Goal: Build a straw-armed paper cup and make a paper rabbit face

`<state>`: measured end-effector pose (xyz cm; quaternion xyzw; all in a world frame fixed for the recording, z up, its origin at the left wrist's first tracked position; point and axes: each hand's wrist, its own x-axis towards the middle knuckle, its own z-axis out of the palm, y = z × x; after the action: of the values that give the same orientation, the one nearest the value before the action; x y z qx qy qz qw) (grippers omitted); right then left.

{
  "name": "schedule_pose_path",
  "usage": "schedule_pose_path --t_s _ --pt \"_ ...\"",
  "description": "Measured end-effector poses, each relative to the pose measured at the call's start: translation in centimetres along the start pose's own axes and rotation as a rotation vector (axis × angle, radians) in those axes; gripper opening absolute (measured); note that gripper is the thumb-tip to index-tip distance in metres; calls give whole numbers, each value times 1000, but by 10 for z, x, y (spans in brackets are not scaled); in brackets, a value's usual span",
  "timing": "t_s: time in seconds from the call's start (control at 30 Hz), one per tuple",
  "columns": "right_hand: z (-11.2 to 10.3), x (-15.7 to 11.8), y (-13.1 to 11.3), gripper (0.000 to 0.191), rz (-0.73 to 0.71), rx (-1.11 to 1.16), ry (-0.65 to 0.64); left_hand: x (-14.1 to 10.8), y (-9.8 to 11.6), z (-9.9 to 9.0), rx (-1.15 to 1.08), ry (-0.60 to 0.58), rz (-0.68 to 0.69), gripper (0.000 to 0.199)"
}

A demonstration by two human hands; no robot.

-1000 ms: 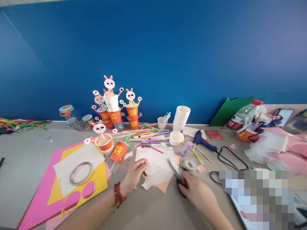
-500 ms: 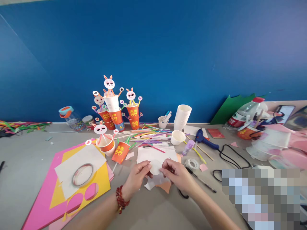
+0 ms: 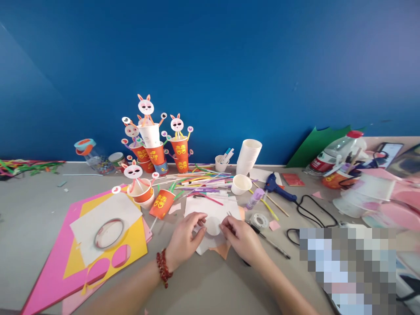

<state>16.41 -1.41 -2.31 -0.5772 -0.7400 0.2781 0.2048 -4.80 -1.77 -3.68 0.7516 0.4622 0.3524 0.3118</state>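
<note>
A white paper disc is held between my right thumb and fingertips at its right edge. My right hand is closed in a pinch. My left hand, with a red bead bracelet on the wrist, is beside the disc's left edge. Its thumb and fingers are apart, with a gap between them. Beneath both hands lies white paper, with an orange paper scrap poking out at the near side.
Rabbit-faced paper cups stand at the back left. Coloured sheets bearing a tape roll lie left. Pipe cleaners spread behind. To the right are a glue stick, glue gun, clear tape and pen.
My left fingers have come off the disc's edge and spread apart. My right hand still pinches the disc. The whole view has shifted slightly.
</note>
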Motion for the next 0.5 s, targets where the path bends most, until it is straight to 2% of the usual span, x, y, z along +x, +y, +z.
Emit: schedule_pose_path --t_s 0.13,0.37,0.5 --pt "2 -1 -2 18 51 -213 -52 -2 2 -2 278 -66 180 27" --pt "11 -1 -2 15 74 -358 -46 -4 2 6 505 -214 226 37" --pt "14 -2 -5 14 83 -426 -36 -7 -1 8 596 -236 254 37"
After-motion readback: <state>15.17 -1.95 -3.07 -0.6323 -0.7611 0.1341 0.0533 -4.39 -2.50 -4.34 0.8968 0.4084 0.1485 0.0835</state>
